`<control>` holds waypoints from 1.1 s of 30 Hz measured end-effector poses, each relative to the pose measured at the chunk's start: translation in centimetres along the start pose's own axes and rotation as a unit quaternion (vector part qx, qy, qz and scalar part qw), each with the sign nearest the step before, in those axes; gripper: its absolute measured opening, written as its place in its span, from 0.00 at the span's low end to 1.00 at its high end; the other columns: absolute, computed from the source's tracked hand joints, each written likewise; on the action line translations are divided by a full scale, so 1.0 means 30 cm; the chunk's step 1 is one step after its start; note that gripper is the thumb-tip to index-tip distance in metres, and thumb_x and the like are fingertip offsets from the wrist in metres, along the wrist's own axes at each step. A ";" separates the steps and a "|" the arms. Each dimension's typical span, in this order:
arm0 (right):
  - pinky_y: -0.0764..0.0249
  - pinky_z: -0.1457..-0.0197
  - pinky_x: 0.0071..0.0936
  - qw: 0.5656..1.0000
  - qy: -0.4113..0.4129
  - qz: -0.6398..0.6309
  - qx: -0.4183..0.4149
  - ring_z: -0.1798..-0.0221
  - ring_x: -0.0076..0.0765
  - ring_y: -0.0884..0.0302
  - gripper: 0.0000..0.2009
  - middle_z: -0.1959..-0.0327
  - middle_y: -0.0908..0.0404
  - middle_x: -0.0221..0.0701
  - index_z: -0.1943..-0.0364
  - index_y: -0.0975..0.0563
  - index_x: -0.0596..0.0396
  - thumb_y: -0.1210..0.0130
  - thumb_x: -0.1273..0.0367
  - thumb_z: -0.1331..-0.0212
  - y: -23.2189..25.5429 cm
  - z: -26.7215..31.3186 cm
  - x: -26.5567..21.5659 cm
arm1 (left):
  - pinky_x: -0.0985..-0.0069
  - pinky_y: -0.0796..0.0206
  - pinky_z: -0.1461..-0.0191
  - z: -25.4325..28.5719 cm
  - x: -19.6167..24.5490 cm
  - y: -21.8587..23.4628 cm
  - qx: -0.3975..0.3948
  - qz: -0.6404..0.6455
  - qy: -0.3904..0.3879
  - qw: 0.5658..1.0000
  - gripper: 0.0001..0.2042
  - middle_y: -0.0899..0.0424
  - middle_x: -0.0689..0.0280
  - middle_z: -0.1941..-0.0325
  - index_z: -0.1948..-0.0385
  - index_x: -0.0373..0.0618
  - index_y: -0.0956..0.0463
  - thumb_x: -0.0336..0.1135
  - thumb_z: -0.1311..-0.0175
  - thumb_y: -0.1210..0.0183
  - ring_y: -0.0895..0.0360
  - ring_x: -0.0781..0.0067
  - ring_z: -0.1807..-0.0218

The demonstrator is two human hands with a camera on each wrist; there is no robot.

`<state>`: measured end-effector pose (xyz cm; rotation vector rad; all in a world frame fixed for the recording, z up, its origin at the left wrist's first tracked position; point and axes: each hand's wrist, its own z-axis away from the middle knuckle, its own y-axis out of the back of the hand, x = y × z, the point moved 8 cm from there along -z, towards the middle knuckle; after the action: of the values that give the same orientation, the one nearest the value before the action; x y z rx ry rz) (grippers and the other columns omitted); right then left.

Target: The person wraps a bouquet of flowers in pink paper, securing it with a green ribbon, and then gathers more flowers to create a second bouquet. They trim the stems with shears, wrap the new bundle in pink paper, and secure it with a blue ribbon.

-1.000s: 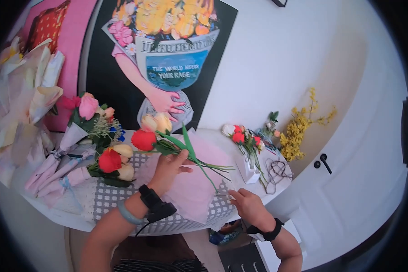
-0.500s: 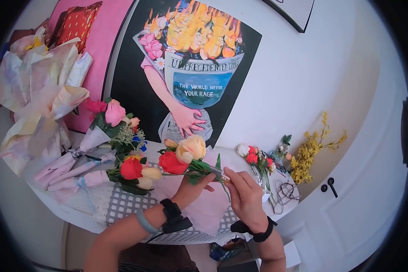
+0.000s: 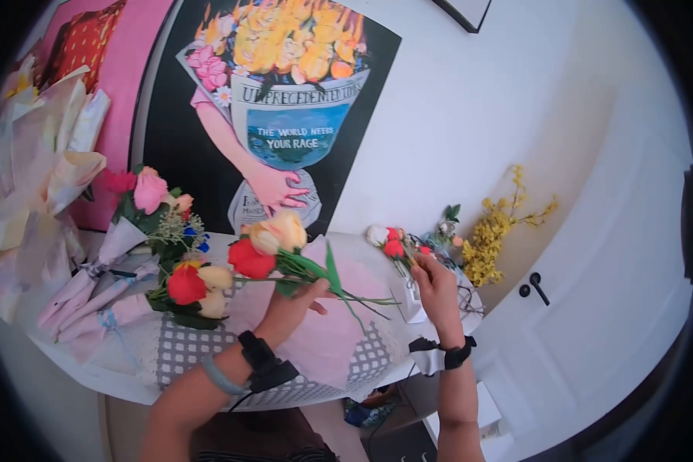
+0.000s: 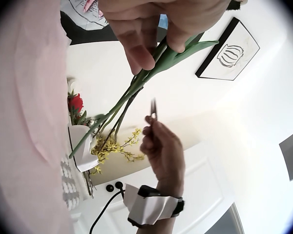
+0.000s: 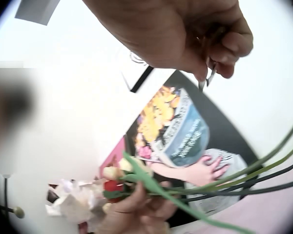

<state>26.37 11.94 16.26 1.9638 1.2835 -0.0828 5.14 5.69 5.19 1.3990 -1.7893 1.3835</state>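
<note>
My left hand (image 3: 291,309) grips a small bunch of flowers by the stems, above the pink wrapping sheet (image 3: 333,350). The bunch has a red bloom (image 3: 251,259), cream blooms (image 3: 283,229) and green stems (image 3: 362,299) that point right. In the left wrist view, the fingers of my left hand (image 4: 154,31) pinch the stems (image 4: 129,95). My right hand (image 3: 437,292) is raised right of the stem ends, apart from them. It grips a small metal tool (image 4: 154,108) with pointed tips, seen also in the right wrist view (image 5: 208,79); its handles are mostly hidden.
Wrapped bouquets (image 3: 115,277) and a red and cream group of flowers (image 3: 186,285) lie at the left. At the right are a white holder (image 3: 412,306), more flowers (image 3: 393,248), yellow sprays (image 3: 485,242) and a cord (image 3: 470,302). Pictures (image 3: 354,154) lean on the wall.
My right hand was at the stems half a second ago, the tool against them; it has moved off to the right, still gripping the tool. The left hand keeps its grip on the bunch.
</note>
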 end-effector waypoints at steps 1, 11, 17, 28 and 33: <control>0.29 0.65 0.36 0.996 -0.008 0.084 -0.042 0.69 0.51 0.25 0.10 0.73 0.23 0.45 0.60 0.25 0.63 0.50 0.72 0.45 -0.021 0.030 0.118 | 0.79 0.30 0.70 -0.001 -0.010 0.003 -0.003 0.006 0.017 1.000 0.10 0.22 0.62 0.62 0.61 0.39 0.30 0.37 0.35 0.48 0.21 0.68 0.60; 0.27 0.67 0.45 0.915 -0.061 0.346 -0.200 0.69 0.52 0.23 0.10 0.74 0.22 0.45 0.69 0.27 0.60 0.49 0.66 0.48 -0.216 0.255 0.359 | 0.80 0.30 0.75 -0.011 -0.046 0.005 -0.005 0.006 0.051 0.999 0.09 0.21 0.62 0.65 0.64 0.39 0.30 0.35 0.36 0.47 0.20 0.71 0.66; 0.26 0.71 0.40 0.901 -0.047 0.418 -0.108 0.72 0.47 0.22 0.12 0.75 0.21 0.42 0.74 0.24 0.57 0.47 0.61 0.48 -0.099 0.069 0.254 | 0.80 0.30 0.75 -0.010 -0.045 -0.008 -0.019 0.007 0.049 0.999 0.08 0.21 0.62 0.65 0.64 0.40 0.30 0.35 0.36 0.47 0.20 0.71 0.65; 0.31 0.78 0.37 0.878 0.015 0.477 0.026 0.79 0.44 0.25 0.08 0.81 0.23 0.40 0.74 0.23 0.56 0.51 0.67 0.48 0.029 -0.084 0.686 | 0.80 0.31 0.73 -0.003 -0.035 -0.007 -0.018 0.005 0.059 0.998 0.07 0.21 0.64 0.66 0.64 0.43 0.30 0.35 0.35 0.49 0.20 0.71 0.64; 0.53 0.91 0.19 0.910 -0.346 -0.179 0.141 0.91 0.18 0.46 0.08 0.86 0.35 0.25 0.70 0.30 0.58 0.61 0.70 0.42 0.189 0.052 0.771 | 0.80 0.31 0.73 -0.007 -0.050 -0.007 -0.022 0.000 0.063 0.998 0.07 0.21 0.64 0.66 0.66 0.43 0.30 0.36 0.35 0.49 0.20 0.71 0.64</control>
<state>42.77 27.28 8.19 1.6487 1.1547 -1.0995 5.82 6.54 4.12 1.2608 -1.7269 1.3917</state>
